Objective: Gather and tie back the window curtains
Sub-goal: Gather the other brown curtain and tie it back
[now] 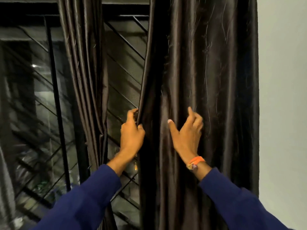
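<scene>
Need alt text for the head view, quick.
A person's left hand grips the inner edge of a dark brown curtain, while the right hand rests against its folds. A second curtain hangs left, before a barred window.

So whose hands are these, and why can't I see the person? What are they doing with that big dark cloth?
The person wears a camera on their head, so the one picture shows what they see: their own two arms in blue sleeves reaching forward. That is why no face shows.

The dark cloth is a brown curtain hanging beside a white wall. The left hand has its fingers curled round the curtain's edge, gripping it. The right hand, with an orange band at the wrist, rests against the folds with its fingers loosely bent; it holds nothing that I can see.

A second curtain hangs further left. Between them is the window with black slanted bars, dark outside. Nothing is tied back yet.
</scene>
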